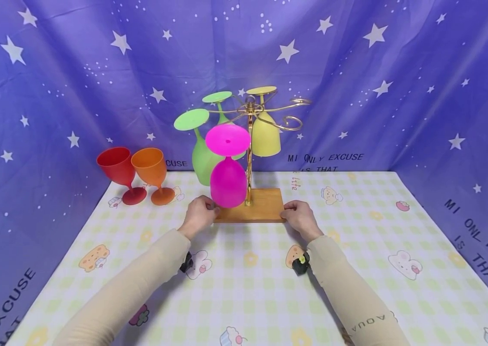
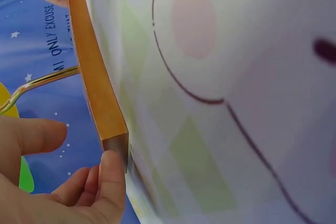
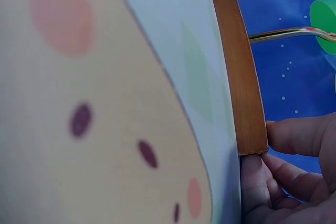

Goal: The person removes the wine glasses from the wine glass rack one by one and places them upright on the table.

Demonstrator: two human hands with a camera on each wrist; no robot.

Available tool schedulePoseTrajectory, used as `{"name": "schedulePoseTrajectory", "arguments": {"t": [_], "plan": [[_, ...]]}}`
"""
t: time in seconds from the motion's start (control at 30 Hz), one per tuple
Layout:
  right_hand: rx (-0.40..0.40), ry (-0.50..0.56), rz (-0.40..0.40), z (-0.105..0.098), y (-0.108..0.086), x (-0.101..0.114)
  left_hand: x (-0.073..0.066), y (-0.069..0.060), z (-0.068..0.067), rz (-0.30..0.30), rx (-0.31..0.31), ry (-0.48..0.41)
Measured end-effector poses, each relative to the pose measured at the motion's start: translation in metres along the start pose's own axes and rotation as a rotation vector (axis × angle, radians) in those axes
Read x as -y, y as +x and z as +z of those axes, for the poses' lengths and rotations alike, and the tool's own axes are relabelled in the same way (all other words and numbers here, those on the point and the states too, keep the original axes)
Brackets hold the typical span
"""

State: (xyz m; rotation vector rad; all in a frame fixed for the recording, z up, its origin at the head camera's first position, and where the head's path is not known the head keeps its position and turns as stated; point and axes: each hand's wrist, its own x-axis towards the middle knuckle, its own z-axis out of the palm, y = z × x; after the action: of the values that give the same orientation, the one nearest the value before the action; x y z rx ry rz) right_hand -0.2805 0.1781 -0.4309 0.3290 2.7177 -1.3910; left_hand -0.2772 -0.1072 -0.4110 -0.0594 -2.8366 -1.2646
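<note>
A cup rack [image 1: 250, 166] stands on the surface [image 1: 248, 293], goblets [image 1: 228, 182] hanging from it. The left hand [image 1: 198, 214], index finger [image 2: 47, 135] raised, touches the base's [image 1: 266, 204] left end; the right hand [image 1: 301, 217] pinches its right end.

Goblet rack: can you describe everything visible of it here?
The goblet rack stands upright on the patterned tablecloth. Its rectangular base looks wooden, carrying a shiny gold-coloured post, seemingly twisted metal, topped by thin curling arms. Two green goblets, one magenta goblet and one yellow goblet hang upside down from it; two arms on the right are bare. The left grip touches the base's left end, and the right grip its right end.
</note>
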Motion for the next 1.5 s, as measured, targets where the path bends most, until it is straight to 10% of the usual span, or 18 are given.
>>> {"name": "schedulePoseTrajectory", "arguments": {"t": [0.97,1.5], "plan": [[0.005,0.015,0.005,-0.001,-0.001,0.001,0.005,0.006,0.009,-0.104,0.05,-0.02],[0.006,0.009,0.009,0.0,-0.001,0.0,0.006,0.012,0.005,-0.22,0.098,-0.229]]}}
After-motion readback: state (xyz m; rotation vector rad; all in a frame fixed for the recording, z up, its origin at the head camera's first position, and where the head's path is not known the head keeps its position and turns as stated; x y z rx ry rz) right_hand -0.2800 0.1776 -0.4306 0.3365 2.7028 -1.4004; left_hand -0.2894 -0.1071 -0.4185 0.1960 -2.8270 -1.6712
